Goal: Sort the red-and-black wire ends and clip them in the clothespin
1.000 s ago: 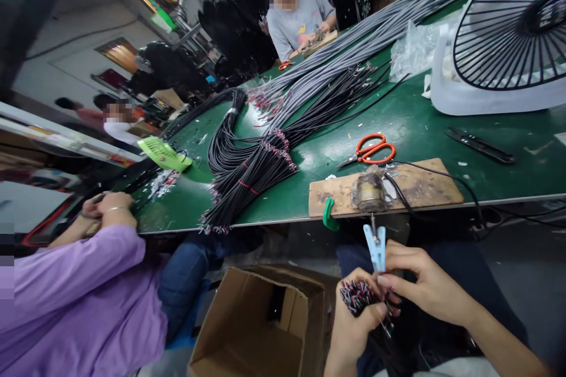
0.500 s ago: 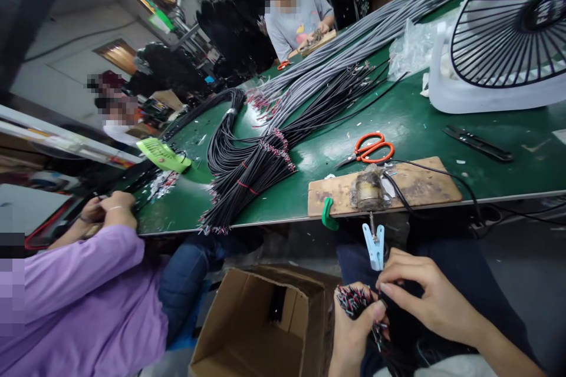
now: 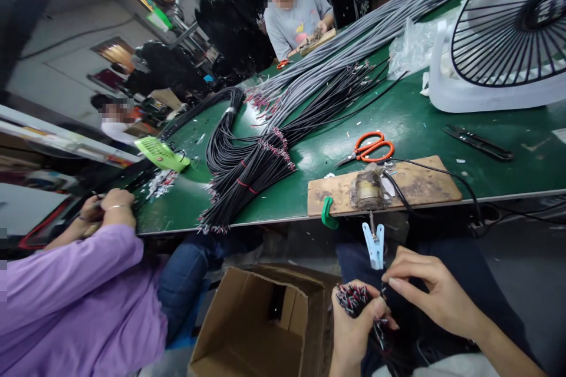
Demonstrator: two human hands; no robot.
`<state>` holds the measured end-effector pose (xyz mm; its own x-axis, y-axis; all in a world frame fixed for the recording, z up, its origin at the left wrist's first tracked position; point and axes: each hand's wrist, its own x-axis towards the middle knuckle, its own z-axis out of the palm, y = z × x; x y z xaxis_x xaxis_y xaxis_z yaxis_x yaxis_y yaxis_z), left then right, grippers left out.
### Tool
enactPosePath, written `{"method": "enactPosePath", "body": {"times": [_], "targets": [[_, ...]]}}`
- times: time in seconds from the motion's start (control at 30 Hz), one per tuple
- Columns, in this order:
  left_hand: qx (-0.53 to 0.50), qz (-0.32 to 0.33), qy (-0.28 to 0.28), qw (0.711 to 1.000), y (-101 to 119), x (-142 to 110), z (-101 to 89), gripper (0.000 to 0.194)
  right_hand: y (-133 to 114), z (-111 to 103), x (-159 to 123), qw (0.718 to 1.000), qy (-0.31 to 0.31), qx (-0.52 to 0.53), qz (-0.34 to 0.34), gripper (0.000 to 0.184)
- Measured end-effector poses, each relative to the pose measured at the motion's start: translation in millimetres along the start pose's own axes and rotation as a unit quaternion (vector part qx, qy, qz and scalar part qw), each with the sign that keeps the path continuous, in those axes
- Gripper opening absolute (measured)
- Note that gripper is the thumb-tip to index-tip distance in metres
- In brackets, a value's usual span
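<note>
My left hand (image 3: 360,327) is closed around a bundle of black cables (image 3: 352,299), whose stripped red, white and black wire ends stick out at the top. Beside it, my right hand (image 3: 424,285) pinches with thumb and forefinger at a thin wire end (image 3: 383,286) rising from the bundle; the fingertips hide most of it. Just above hangs a light blue clothespin (image 3: 374,245), fixed to the shaft of a small motor (image 3: 369,189). That motor is mounted on a wooden board (image 3: 424,181) at the table edge, with a green clamp (image 3: 328,213) at its left.
Orange-handled scissors (image 3: 374,147), black snips (image 3: 477,142) and a white fan (image 3: 446,85) lie or stand on the green table (image 3: 318,153). Black cable bundles (image 3: 247,171) and grey cables (image 3: 345,53) spread across it. An open cardboard box (image 3: 247,330) stands below; a purple-sleeved co-worker (image 3: 88,283) sits left.
My right hand has shifted slightly to the right, opening a small gap from my left hand where a thin wire end shows. My left hand keeps its hold on the bundle.
</note>
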<state>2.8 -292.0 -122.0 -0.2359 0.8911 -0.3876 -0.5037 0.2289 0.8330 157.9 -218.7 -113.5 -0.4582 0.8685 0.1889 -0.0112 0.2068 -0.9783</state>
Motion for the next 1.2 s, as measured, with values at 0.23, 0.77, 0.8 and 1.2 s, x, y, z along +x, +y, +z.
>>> {"method": "enactPosePath", "body": {"times": [0.23,0.77,0.8,1.2], "targets": [[0.029,-0.009,0.020,0.999,0,-1,0.1,0.040,-4,2,0,0.996,0.013,-0.044,-0.083,0.014],[0.020,0.021,-0.011,1.000,-2,4,-3.6,0.031,5,12,0,0.999,0.037,0.028,0.010,0.004],[0.022,0.023,-0.018,0.999,-3,4,-4.2,0.031,4,13,1,0.998,0.042,0.043,0.020,0.003],[0.024,-0.013,-0.046,0.999,3,8,-5.0,0.033,4,22,-1,0.982,0.105,-0.015,-0.155,0.019]]}}
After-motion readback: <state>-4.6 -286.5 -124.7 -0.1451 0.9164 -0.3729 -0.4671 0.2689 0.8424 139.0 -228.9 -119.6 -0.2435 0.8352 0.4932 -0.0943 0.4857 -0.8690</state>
